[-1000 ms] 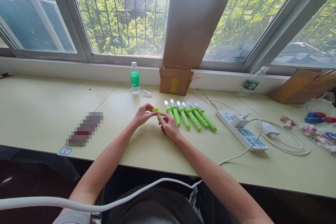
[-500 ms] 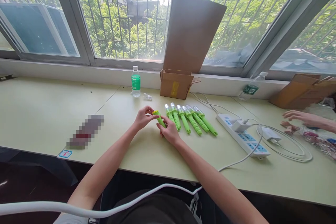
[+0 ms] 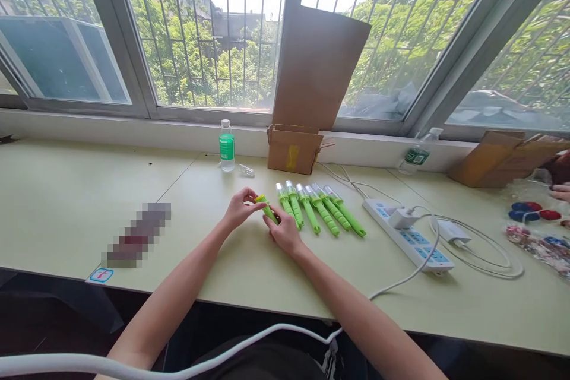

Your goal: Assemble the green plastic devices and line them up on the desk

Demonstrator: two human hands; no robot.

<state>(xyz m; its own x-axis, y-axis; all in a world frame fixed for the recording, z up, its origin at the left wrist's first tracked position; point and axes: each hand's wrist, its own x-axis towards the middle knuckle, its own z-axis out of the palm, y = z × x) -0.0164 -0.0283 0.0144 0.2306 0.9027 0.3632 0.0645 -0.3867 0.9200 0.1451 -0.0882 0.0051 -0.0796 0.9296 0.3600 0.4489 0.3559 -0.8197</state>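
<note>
Between both hands is a green tube with a yellow end [image 3: 269, 212], slanting over the table. My left hand [image 3: 241, 210] pinches it near the yellow end with thumb and fingers. Its lower part is gripped by my right hand [image 3: 285, 231], whose fingers are curled and partly hide it. Just right of my right hand lies a row of several similar green tubes with clear tops [image 3: 327, 211], some with spiral grooves. Their clear ends point toward the window.
A water bottle [image 3: 227, 147] and a small clear piece [image 3: 246, 171] stand near the sill, left of a cardboard box [image 3: 293, 151]. To the right lie a power strip [image 3: 412, 237] with cables and bagged coloured items [image 3: 534, 236]. Another person's hand [image 3: 561, 192] shows at the right edge.
Both hands still hold the green tube, with little change in grip. The other person's hand has drawn back to the right edge. The view has shifted slightly.
</note>
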